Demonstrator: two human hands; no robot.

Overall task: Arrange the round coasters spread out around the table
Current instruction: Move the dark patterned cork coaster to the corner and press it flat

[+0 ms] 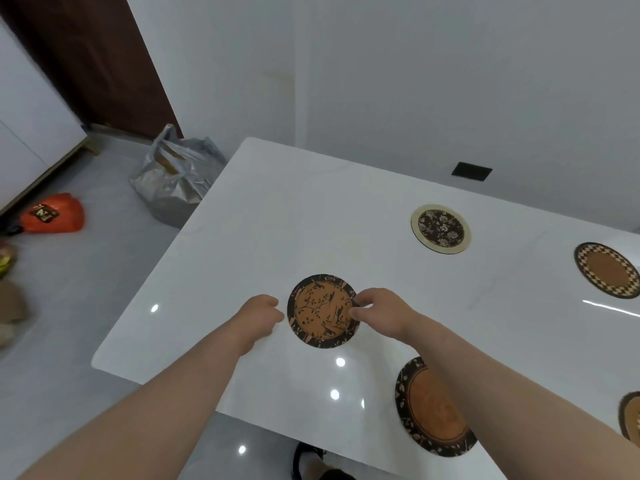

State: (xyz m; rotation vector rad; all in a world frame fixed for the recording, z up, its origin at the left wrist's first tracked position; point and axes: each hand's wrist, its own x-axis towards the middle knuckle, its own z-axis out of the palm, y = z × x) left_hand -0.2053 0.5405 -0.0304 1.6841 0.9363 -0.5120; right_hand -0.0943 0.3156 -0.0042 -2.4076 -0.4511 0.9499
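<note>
The bird-and-branch coaster [322,311] lies flat on the white surface [277,209], toward its left end, and I have a hand at each side of it. My right hand [382,313] pinches its right rim, thumb on top and fingers [363,299] curled over the edge. My left hand [261,315] sits at its left rim with the fingers loosely curled; whether they actually grip the edge or only touch it I cannot tell.

Nearer me and to the right of that coaster lies the leaf-bordered coaster [433,407], partly under my right forearm. Farther away and to the right sits the floral coaster [440,228], and beyond that the checker-rimmed coaster [606,270] at the frame's edge. A fifth coaster [632,415] peeks in at the far right.

All of them lie well apart, so I judge the spreading largely done, with this piece the one being settled.
</note>
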